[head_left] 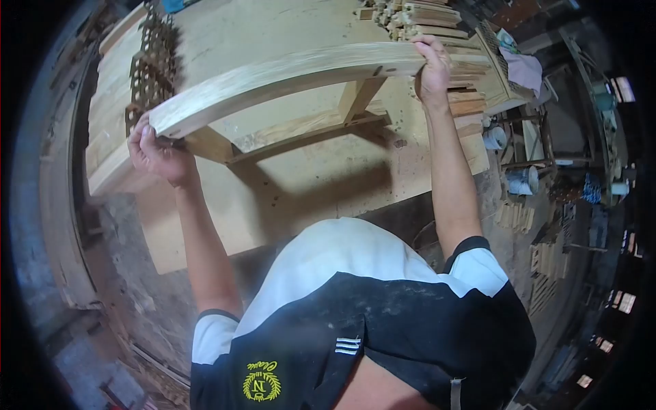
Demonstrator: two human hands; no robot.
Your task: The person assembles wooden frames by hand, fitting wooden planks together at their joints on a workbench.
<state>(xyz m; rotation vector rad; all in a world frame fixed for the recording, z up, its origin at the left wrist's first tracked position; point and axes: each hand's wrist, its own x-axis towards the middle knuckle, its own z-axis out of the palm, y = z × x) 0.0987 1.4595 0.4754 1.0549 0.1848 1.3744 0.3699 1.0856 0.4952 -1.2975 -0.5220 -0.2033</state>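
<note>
A pale wooden frame (287, 74) stands tilted over the work table, its long upper rail facing me. Two short crosspieces join that rail to a lower rail (307, 130), which appears to rest on the tabletop. My left hand (162, 156) is closed around the upper rail's left end, thumb on top. At the other end, the fingers of my right hand (433, 72) wrap the rail's right tip. Dark slots or marks show on the rail's near face by the right hand. Some fingertips of both hands are hidden behind the wood.
The light tabletop (314, 205) carries small dark specks and the frame's shadow. Slotted wooden pieces (147, 68) are stacked at the left beside pale boards (109, 130). Wood strips (437, 20) pile up at the back right. Beyond the table's right side are a pink cloth (525, 70) and buckets (523, 180).
</note>
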